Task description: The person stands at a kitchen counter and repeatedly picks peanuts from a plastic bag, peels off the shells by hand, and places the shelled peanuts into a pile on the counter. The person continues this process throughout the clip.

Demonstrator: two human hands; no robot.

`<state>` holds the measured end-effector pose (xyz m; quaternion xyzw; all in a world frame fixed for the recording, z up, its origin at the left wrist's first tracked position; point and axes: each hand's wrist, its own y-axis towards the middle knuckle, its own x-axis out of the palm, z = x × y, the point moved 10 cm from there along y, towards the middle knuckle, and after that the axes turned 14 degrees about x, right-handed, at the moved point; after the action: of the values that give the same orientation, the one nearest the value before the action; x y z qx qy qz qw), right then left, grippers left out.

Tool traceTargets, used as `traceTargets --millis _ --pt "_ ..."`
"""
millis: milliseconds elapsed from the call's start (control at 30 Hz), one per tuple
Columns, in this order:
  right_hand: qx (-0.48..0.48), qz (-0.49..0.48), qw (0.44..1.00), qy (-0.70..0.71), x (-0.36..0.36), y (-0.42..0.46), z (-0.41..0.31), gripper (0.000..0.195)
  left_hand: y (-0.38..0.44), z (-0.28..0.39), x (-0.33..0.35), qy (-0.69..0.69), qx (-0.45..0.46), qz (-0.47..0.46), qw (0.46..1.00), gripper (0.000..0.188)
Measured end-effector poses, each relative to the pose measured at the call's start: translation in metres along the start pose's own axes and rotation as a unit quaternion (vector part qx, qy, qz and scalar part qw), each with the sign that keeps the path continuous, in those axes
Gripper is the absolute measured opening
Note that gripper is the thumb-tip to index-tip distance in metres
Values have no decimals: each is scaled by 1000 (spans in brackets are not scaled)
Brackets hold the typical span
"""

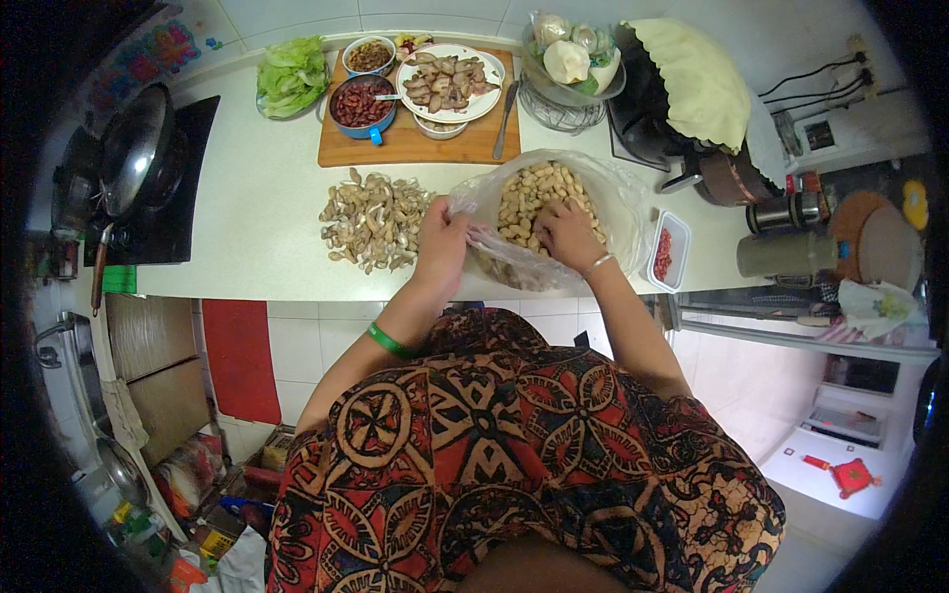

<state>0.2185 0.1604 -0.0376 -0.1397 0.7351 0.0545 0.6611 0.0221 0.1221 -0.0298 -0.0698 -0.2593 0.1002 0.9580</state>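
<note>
My left hand [443, 248] pinches the rim of a clear plastic bag [626, 193] between thumb and fingers. Inside the bag lie many unshelled peanuts [545, 178]. My right hand [569, 233] reaches into the bag, its fingers down among the peanuts; whether they grip any is hidden. To the left, beside my left hand, spreads a heap of empty peanut shells [371, 222] on the white countertop [252, 222]. Right of the bag, near the counter's front edge, stands a white plastic container [671, 278] with red shelled peanuts [663, 252] in it.
Behind the shells, a wooden cutting board [474, 152] bears a plate of sliced meat [452, 81], bowls and a knife [506, 122]. Lettuce [293, 74] sits back left. A wok [137, 148] rests on the left stove. A glass bowl [574, 81] and dark appliance [641, 111] stand back right.
</note>
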Motion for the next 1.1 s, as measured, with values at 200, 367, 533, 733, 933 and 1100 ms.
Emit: traceTargets --millis 200,367,533,733,933,1100 --pt "101 -156 975 124 -18 28 16 19 -2 11 0 -3 20 15 1000 14" --pt "11 60 997 48 -15 64 -9 21 -4 18 3 25 33 -4 999 17" --pt "68 8 994 -82 11 82 6 29 -9 27 0 43 29 20 998 19" --pt "111 19 994 -16 8 85 24 36 0 27 -2 46 54 16 997 18" --pt "166 -43 984 -49 14 93 20 39 3 28 3 29 72 13 997 17" --pt "110 72 991 -25 7 81 3 38 6 27 -5 75 72 9 994 17"
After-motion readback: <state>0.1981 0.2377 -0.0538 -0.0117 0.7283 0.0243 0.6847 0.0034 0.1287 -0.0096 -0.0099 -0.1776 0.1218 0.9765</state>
